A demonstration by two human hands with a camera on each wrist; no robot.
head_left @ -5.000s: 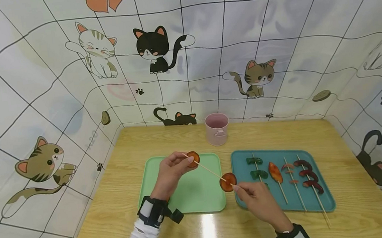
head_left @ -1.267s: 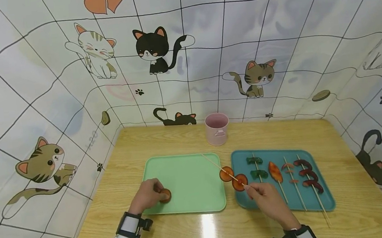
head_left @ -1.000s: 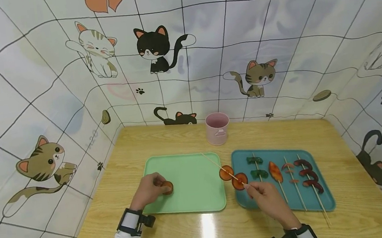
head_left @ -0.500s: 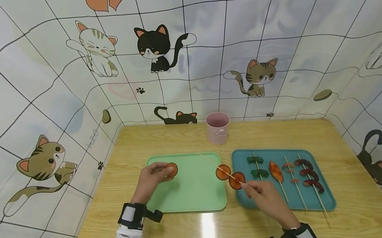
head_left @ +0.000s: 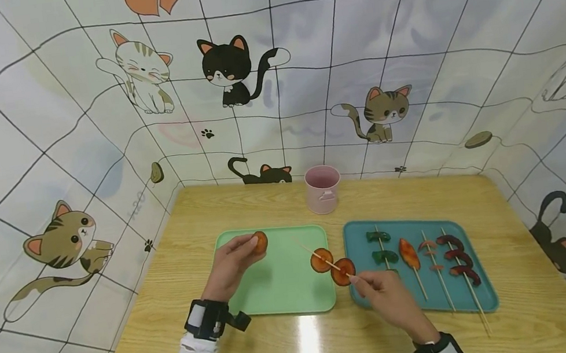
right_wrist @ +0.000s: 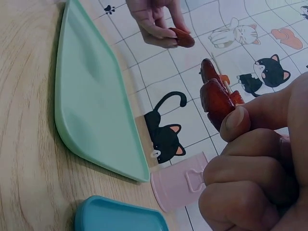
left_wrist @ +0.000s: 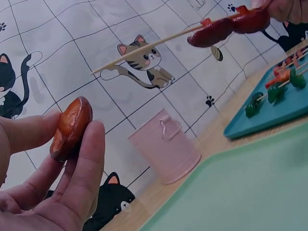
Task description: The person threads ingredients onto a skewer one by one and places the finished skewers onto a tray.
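Observation:
My left hand (head_left: 230,267) pinches a glossy brown mushroom cap (head_left: 260,242) between thumb and fingers, raised above the green tray (head_left: 296,294). In the left wrist view this cap (left_wrist: 72,129) is turned edge-on. My right hand (head_left: 388,299) pinches the near end of a thin wooden skewer (left_wrist: 144,50), its other fingers curled into the palm. Two more brown mushroom caps (head_left: 343,272) sit close together on the skewer near the right fingertips. The skewer's bare pointed end slants up and left toward the left hand, apart from the held cap.
A teal tray (head_left: 358,236) stands at the right with several skewers, among them green pepper pieces (head_left: 384,257), an orange-brown piece (head_left: 408,253) and dark red curled pieces (head_left: 457,258). A pink bucket (head_left: 322,198) stands behind the trays, before the cat-print wall.
Left hand pushed the first cap along the skewer, then took another cap from the green tray, raised it and moved right. The right hand with the skewer has lately shifted slightly left.

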